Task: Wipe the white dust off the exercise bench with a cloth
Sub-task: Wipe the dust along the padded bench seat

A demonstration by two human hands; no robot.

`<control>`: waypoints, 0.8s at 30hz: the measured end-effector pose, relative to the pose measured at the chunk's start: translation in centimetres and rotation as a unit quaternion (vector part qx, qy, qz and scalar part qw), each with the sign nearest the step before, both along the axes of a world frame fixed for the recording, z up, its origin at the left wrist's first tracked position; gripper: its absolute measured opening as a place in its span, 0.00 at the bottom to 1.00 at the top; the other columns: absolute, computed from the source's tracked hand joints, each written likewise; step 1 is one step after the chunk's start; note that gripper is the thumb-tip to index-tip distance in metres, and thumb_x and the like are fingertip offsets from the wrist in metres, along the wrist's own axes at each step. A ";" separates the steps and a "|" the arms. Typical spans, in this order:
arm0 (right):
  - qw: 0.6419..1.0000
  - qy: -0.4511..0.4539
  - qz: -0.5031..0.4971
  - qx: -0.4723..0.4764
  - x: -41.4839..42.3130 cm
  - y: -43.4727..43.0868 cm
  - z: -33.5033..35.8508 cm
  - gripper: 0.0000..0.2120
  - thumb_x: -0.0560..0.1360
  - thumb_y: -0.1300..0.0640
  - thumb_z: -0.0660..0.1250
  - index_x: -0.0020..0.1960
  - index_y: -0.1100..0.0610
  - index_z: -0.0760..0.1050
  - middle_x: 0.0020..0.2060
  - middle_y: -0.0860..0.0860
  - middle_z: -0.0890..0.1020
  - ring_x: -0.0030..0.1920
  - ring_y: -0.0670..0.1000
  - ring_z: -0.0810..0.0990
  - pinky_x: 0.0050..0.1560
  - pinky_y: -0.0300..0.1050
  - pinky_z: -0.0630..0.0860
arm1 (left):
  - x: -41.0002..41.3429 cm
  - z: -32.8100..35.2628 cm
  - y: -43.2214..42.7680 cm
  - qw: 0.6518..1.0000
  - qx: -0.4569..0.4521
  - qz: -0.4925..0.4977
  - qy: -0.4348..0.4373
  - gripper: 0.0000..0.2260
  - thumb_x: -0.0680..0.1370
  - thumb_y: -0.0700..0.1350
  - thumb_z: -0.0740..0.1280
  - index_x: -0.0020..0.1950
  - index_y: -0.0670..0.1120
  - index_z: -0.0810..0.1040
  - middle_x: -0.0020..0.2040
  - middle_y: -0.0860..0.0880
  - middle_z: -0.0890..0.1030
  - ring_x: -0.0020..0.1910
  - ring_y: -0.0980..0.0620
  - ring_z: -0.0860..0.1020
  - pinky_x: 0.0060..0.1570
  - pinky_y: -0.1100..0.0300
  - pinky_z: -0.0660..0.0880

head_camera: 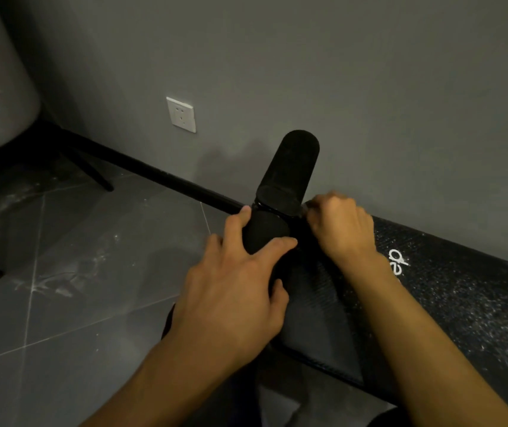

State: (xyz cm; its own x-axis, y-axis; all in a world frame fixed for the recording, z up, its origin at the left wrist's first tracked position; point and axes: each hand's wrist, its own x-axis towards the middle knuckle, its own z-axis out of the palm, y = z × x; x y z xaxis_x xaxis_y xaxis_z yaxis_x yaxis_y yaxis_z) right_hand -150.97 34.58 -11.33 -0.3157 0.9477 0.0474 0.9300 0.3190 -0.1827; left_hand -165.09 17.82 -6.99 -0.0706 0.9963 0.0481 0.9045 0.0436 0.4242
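Note:
The black exercise bench (462, 291) runs from the centre to the right edge, its pad flecked with white dust and marked with white lettering. At its near end stand two black foam rollers, one upright (292, 163) and one lower (265, 232). My left hand (237, 291) grips the lower roller, fingers wrapped over its top and side. My right hand (340, 223) is curled at the joint between the rollers and the pad, pinching something small that I cannot make out. No cloth is visible.
A grey wall with a white socket (181, 114) stands close behind the bench. Black skirting runs along its base. Dark floor tiles (77, 272) on the left carry white dust smears. A chair with black legs (92, 171) stands at the far left.

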 end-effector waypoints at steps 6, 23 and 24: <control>0.998 0.034 0.050 -0.034 0.4 -1.8 -0.4 0.12 0.81 0.48 0.62 0.59 0.51 0.79 0.55 0.53 0.78 0.52 0.60 0.80 0.49 0.57 0.78 | 0.0 -0.2 -0.1 1.000 0.001 -0.003 -0.002 0.27 0.79 0.59 0.63 0.72 0.75 0.53 0.79 0.58 0.42 0.73 0.52 0.63 0.58 0.58 0.73; 0.981 0.003 0.161 -0.109 0.2 -10.5 0.1 0.11 0.80 0.46 0.61 0.58 0.46 0.77 0.58 0.48 0.75 0.49 0.59 0.81 0.43 0.53 0.77 | -0.4 -0.8 -0.3 0.999 0.016 -0.015 -0.034 0.27 0.77 0.58 0.63 0.74 0.73 0.60 0.81 0.58 0.44 0.74 0.51 0.64 0.57 0.58 0.71; 0.984 0.016 0.146 -0.102 0.3 -10.4 0.1 0.11 0.80 0.45 0.61 0.58 0.46 0.77 0.57 0.47 0.75 0.49 0.59 0.81 0.42 0.53 0.77 | -0.5 -0.9 -0.4 0.999 0.026 -0.017 -0.036 0.26 0.77 0.57 0.63 0.73 0.72 0.61 0.81 0.57 0.46 0.73 0.50 0.65 0.57 0.57 0.72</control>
